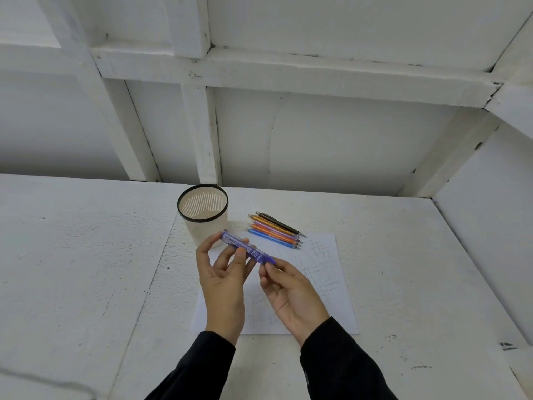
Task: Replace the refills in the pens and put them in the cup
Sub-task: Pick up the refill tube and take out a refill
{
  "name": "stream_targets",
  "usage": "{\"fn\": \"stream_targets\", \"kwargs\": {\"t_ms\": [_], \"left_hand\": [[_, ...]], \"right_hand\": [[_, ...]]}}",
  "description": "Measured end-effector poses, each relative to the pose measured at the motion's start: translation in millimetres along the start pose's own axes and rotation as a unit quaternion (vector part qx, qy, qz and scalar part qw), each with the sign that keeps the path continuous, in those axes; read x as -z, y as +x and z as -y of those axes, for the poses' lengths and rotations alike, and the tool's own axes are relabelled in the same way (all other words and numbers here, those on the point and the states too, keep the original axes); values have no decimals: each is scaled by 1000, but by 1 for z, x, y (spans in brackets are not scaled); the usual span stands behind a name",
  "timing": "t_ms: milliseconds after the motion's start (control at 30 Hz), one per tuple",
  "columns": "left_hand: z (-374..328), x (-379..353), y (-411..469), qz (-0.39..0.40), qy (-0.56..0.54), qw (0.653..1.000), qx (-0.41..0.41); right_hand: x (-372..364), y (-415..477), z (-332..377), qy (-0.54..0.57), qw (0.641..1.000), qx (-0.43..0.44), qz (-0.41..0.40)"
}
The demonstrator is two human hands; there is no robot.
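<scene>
Refill case [248, 248], purple, light, rigid, slick plastic: pinched by left hand [223, 280] mid-body and right hand [291, 290] at its end, above the paper [331, 284]; cup [202, 215] at 11 o'clock, pens [275, 230] at 1 o'clock.

Soft, even daylight is washing over the whole scene, keeping the white table [86, 255] and the wall beams [288, 70] bright without any hard glare, and only faint, diffuse shadows are pooling under the cup [202, 215] and beneath the left hand [223, 284] and right hand [291, 293]. The wide lens is bending straight lines toward the edges, so the beams are fanning outward and the table edge is curving. Focus is holding fairly crisp in the middle, while the corners are going softer and slightly smeared, especially lower left.
</scene>
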State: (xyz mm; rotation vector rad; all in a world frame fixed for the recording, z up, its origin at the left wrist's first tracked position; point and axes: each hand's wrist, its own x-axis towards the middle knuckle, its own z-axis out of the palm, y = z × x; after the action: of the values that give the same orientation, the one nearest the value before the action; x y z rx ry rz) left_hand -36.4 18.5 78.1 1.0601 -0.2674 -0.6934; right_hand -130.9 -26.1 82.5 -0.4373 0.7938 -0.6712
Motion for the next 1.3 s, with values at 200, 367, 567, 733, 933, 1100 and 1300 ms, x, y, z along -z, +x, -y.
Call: {"fn": "stream_targets", "kwargs": {"t_ms": [200, 367, 567, 733, 933, 1100, 1300], "left_hand": [[13, 4, -6, -63, -119, 983, 126], [15, 5, -5, -101, -151, 965, 190], [13, 7, -3, -114, -166, 958, 206], [14, 7, -4, -119, -165, 956, 213], [14, 9, -4, -125, -181, 950, 221], [13, 11, -5, -124, -176, 951, 224], [14, 13, -5, -121, -176, 950, 227]], "right_hand": [[-6, -3, -8, -278, 942, 159, -100], [-6, -2, -9, -375, 892, 221, -121], [-6, -6, -8, -425, 864, 250, -100], [-5, -5, -6, -445, 852, 256, -97], [-4, -9, -5, -509, 809, 275, -100], [-2, -10, -3, -573, 758, 290, -110], [0, -10, 4, -645, 701, 284, -109]]}}
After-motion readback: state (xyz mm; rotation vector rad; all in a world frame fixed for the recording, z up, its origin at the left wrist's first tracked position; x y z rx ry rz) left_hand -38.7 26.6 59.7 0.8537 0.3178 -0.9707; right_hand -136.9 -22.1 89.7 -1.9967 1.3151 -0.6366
